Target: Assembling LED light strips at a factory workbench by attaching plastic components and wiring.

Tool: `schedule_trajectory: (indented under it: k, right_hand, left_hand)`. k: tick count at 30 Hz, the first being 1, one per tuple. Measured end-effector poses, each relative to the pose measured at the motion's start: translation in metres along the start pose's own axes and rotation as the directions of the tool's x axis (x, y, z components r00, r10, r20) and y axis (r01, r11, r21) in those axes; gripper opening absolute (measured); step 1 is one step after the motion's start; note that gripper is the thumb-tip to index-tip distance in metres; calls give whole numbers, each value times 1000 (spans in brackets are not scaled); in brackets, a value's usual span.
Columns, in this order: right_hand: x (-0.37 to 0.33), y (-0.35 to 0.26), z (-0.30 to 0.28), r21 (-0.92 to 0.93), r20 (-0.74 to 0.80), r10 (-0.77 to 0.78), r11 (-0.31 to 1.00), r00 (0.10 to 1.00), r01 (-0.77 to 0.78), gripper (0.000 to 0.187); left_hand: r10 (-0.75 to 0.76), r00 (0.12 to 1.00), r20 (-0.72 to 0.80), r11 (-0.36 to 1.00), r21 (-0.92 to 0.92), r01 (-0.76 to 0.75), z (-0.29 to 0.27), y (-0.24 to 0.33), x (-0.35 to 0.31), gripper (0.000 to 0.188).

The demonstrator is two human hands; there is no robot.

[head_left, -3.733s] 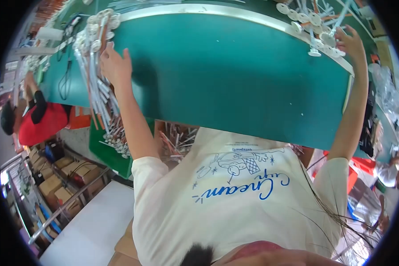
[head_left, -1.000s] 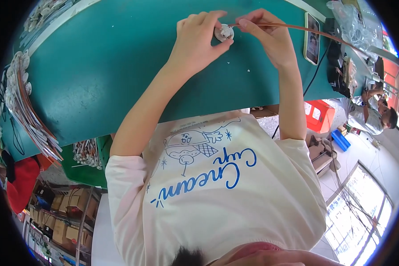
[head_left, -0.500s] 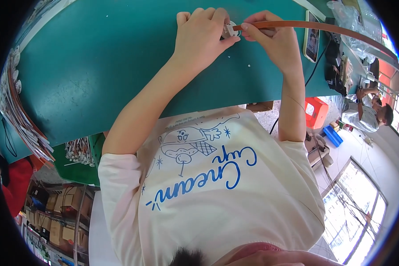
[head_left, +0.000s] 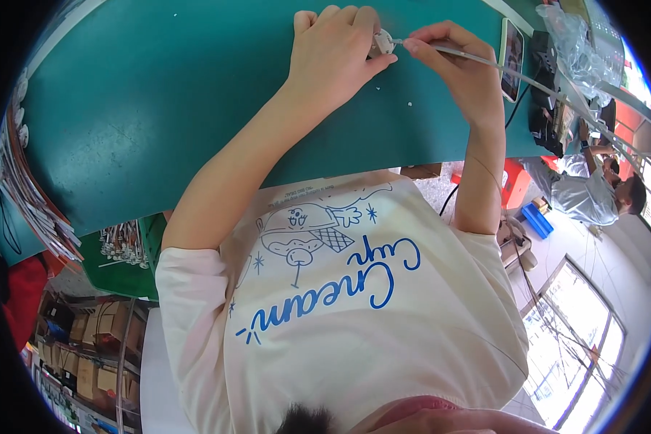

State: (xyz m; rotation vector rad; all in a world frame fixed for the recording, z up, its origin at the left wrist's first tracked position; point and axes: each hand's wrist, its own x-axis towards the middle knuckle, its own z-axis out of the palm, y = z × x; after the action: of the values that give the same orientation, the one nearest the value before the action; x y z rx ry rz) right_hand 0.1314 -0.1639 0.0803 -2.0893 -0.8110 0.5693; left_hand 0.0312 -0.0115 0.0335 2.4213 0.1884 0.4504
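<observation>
Near the far edge of the green table, my left hand is closed around a small rounded white plastic piece; my curled fingers partly cover it. To its right, my right hand pinches a long narrow strap between thumb and fingertips, close to its end. The strap shows a pale grey face and runs off to the right past the phone. Its tip reaches the white piece; whether the two are joined is too small to tell.
A phone lies beside my right hand, with black items and a clear plastic bag beyond. A bundle of straps lies along the left edge. Below it is a green bin. Another person sits at right.
The strap has turned from its brown face to its pale grey face and hangs lower at right. My right hand has shifted slightly right, away from my left hand.
</observation>
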Motion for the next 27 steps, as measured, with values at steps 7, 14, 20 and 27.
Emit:
schedule_trajectory:
  k: [7,14,20,27]
  right_hand:
    - [7,1,-2,-1,17,-15,1000,1000,15,18]
    - [6,5,-11,154,-2,66,986,998,-65,17]
    - [1,-12,-9,370,43,142,917,989,-148,13]
    - [4,-14,-10,236,-27,148,962,989,-137,14]
  left_hand:
    - [50,995,-90,998,-30,-52,6,-5,-2,31]
    - [335,836,-435,941,195,-276,33,-23,0,37]
    - [366,930,-25,931,11,-366,2,-11,5,42]
    - [209,966,152,958,-232,-171,-7,-13,-2,30]
